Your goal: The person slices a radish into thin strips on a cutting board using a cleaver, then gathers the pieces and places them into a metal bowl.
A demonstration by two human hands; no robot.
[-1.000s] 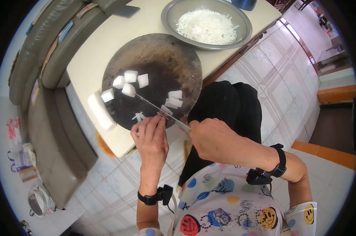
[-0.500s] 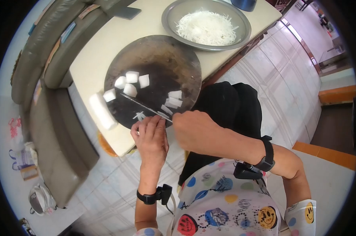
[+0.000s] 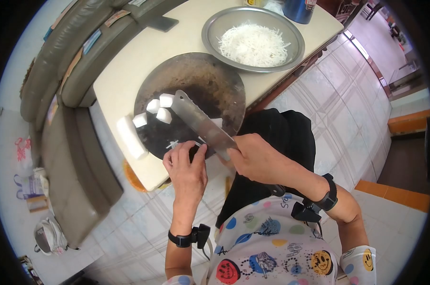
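A cleaver (image 3: 203, 126) is gripped by the closed right hand (image 3: 257, 159), blade laid flat and tilted over the round cutting board (image 3: 215, 80) just ahead of both hands. Thin white strips (image 3: 173, 144) on the board's near edge are touched by the fingertips of the loosely curled left hand (image 3: 187, 168). 4 white chunks (image 3: 157, 111) lie beyond the left hand, a long white piece (image 3: 131, 137) is to its left on the table (image 3: 124, 71), and a metal bowl of shreds (image 3: 253, 40) sits well ahead.

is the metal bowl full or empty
Partly full: the bowl holds a heap of white shreds across its middle, with bare metal showing round the rim.
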